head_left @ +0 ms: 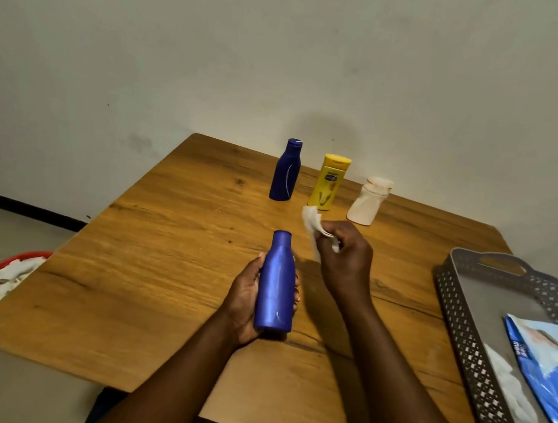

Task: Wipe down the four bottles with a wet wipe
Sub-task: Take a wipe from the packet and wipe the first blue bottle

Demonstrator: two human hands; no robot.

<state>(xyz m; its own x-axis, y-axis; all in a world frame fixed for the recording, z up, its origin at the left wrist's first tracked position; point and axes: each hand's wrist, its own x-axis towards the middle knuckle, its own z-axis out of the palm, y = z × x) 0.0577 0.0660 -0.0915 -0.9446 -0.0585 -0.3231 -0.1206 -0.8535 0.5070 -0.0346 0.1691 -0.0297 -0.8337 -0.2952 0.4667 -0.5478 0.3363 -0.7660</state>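
Observation:
My left hand [247,298] grips a blue bottle [277,280] around its lower body, holding it over the middle of the wooden table [160,267] with its neck pointing away from me. Just right of the neck, my right hand [345,253] pinches a crumpled white wet wipe [312,224], apart from the bottle. Three more bottles stand upright at the far edge: a dark blue bottle [286,170], a yellow bottle [329,182] and a dented white bottle [369,200].
A grey perforated tray [459,322] at the right holds a blue wipes pack [545,363] and a white wipe [511,391]. A red bin [0,266] with used wipes sits on the floor to the left. A wall stands behind the table.

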